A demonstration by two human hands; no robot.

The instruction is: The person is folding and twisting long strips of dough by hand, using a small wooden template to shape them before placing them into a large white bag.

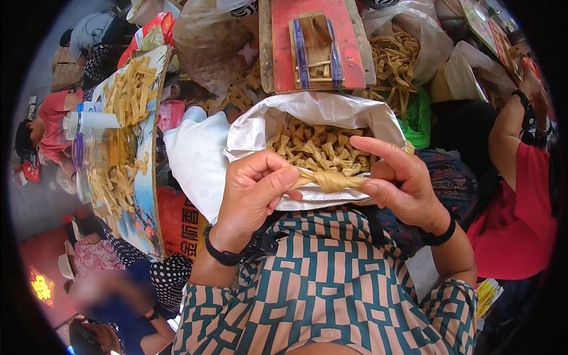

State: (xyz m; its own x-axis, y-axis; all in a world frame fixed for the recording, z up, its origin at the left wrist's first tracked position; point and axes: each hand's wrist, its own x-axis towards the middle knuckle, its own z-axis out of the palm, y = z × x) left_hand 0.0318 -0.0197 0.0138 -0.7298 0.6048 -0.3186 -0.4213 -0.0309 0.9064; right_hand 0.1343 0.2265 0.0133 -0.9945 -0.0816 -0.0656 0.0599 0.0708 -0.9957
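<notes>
A knotted strip of yellowish-tan sheet food, perhaps dried tofu skin, [333,181] is stretched between my two hands. My left hand [262,186] pinches one end between thumb and fingers. At the other end my right hand [399,182] holds the strip by thumb and a bent finger, its index finger extended. Just beyond the strip, a white woven sack [328,104] stands with its mouth wide, holding many similar knots [319,146].
A red board [284,53] carries a wooden frame [313,53] beyond the sack. At left, a painted tabletop [148,186] bears loose strips [133,88] and plastic jars [106,146]. A plastic bag of strips [392,57] stands at upper right. Several people sit around, one in red [514,213] at right.
</notes>
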